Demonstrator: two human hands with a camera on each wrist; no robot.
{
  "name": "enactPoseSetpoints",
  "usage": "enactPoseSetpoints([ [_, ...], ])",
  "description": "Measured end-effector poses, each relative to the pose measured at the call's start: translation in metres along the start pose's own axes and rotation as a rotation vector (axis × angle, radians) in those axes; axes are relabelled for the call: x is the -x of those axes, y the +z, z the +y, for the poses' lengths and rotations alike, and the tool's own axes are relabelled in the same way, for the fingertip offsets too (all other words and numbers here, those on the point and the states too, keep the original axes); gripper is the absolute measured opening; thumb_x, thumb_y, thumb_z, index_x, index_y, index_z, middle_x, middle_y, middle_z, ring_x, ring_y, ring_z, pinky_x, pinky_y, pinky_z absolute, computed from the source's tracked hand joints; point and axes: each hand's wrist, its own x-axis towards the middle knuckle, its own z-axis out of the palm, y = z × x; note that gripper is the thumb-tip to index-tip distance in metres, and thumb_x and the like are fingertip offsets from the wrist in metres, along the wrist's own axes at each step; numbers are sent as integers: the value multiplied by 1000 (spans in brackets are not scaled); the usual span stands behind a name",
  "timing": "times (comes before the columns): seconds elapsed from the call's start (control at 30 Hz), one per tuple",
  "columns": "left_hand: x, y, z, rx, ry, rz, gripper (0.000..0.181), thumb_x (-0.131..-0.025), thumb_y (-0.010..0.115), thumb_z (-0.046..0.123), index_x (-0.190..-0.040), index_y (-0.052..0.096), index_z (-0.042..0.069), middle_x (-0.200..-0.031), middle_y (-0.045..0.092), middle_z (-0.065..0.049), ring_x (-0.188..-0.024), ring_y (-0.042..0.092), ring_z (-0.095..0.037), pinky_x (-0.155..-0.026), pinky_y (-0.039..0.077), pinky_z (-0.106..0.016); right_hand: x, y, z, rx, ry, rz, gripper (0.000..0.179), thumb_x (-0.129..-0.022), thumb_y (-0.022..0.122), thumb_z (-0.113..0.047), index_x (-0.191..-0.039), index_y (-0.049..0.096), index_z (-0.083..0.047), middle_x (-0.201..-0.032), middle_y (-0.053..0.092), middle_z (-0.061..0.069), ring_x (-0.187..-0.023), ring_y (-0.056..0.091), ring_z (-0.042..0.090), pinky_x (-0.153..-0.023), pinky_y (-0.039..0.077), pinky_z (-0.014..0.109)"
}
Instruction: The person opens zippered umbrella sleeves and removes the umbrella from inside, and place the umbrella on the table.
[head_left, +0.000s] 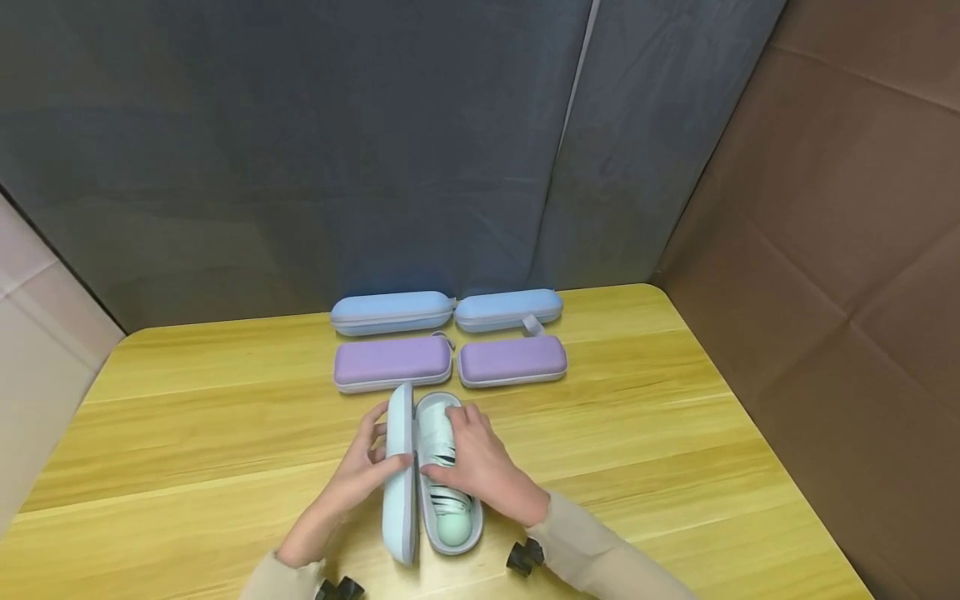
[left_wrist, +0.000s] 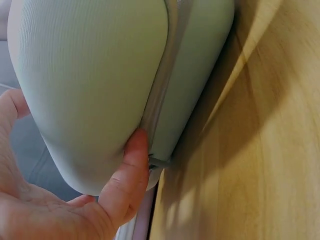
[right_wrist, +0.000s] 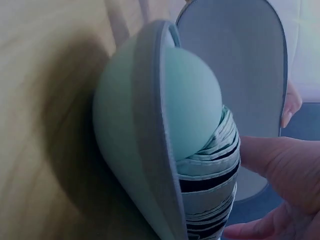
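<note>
A pale mint zip case [head_left: 453, 546] lies unzipped and spread apart on the table, its lid [head_left: 397, 500] standing on edge at the left. Inside the case rests a folded mint umbrella [head_left: 444, 506] with dark bands in its pleats and a rounded handle [right_wrist: 192, 102] at the near end. My left hand [head_left: 367, 458] holds the lid from the left, thumb at its rim and fingers along the outer shell. Over the umbrella's middle, my right hand [head_left: 483, 458] grips it, thumb on one side and fingers toward the far end. Part of the umbrella is hidden beneath that hand.
Beyond the mint case, two purple cases [head_left: 392, 361] lie side by side, with two blue cases [head_left: 392, 310] behind them near the back edge. All four are closed. A dark grey partition [head_left: 337, 167] rises behind the wooden table [head_left: 637, 467]; a brown one [head_left: 840, 250] stands at the right.
</note>
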Motion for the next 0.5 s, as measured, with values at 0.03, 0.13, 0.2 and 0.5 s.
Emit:
enactPoseSetpoints([
  [0.03, 0, 0, 0, 3, -2, 2, 81, -80, 57, 0, -147, 11, 4, -130, 34, -29, -99, 57, -35, -75, 52, -37, -1, 0, -1, 20, 10, -7, 83, -69, 81, -37, -130, 43, 4, -117, 48, 18, -101, 50, 26, -77, 52, 33],
  [0.13, 0, 0, -2, 4, 0, -2, 81, -80, 57, -1, -147, 12, 6, -130, 35, -29, -102, 56, -39, -75, 52, -37, -5, 1, -4, 69, 28, -28, 87, -67, 82, -36, -131, 41, 7, -116, 49, 20, -100, 51, 29, -73, 53, 34],
  [0.2, 0, 0, -3, 6, 7, -7, 82, -79, 58, -1, -147, 12, 5, -130, 35, -29, -103, 55, -41, -76, 52, -36, -7, 2, -6, 94, 39, -42, 90, -66, 83, -35, -131, 39, 9, -114, 49, 21, -98, 52, 31, -69, 53, 35],
  [0.5, 0, 1, -6, 20, 34, -10, 83, -78, 58, -5, -146, 12, 4, -128, 35, -29, -103, 54, -42, -76, 51, -36, -14, 5, -10, 61, 100, -79, 92, -66, 83, -28, -134, 33, 9, -114, 48, 24, -95, 52, 34, -63, 52, 37],
])
